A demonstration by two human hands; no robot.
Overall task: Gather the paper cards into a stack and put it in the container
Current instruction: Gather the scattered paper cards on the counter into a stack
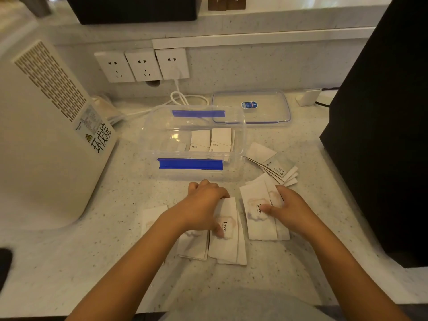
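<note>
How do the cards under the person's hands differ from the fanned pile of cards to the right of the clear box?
The cards under the left hand and right hand lie printed side up, showing "love." on a pinkish cloud. The fanned pile lies the other way up, mostly blank with small marks. The near cards sit in loose overlapping groups being handled; the fanned pile is untouched, beside the clear container. Both look like the same white curved cards.
</note>
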